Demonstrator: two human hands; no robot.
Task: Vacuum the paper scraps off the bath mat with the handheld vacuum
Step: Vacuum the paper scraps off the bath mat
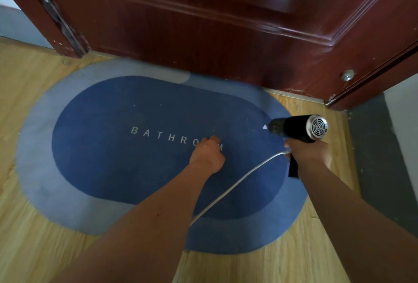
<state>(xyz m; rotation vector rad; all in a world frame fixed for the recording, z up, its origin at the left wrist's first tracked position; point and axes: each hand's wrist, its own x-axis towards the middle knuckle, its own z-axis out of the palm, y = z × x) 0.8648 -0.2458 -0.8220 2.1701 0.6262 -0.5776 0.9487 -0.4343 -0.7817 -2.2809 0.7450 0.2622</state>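
Where the wood-look floor (pixel 34 226) meets a dark red-brown door (pixel 203 34), an oval blue bath mat (pixel 113 169) lies flat, its 12 o'clock edge against the door's foot. The mat has a paler border around a dark blue panel with the white lettering "BATHROOM" (pixel 158 134). A metal door stop (pixel 347 75) is fixed low on the door at 2 o'clock from the mat, and a grey surface borders the floor at 3 o'clock.

One white paper scrap (pixel 264 126) lies at the 3 o'clock end of the dark panel. The black handheld vacuum (pixel 294 128), with a silver vented rear, sits over the mat's 3 o'clock border, its nozzle pointing toward 9 o'clock and just beside the scrap. The right hand (pixel 309 155) is wrapped around the vacuum's handle. A white cord (pixel 237 183) runs from the handle toward 7 o'clock across the mat.

The left hand (pixel 207 152) rests on the lettering's last letters with its fingers curled under; whether it pinches anything cannot be told.
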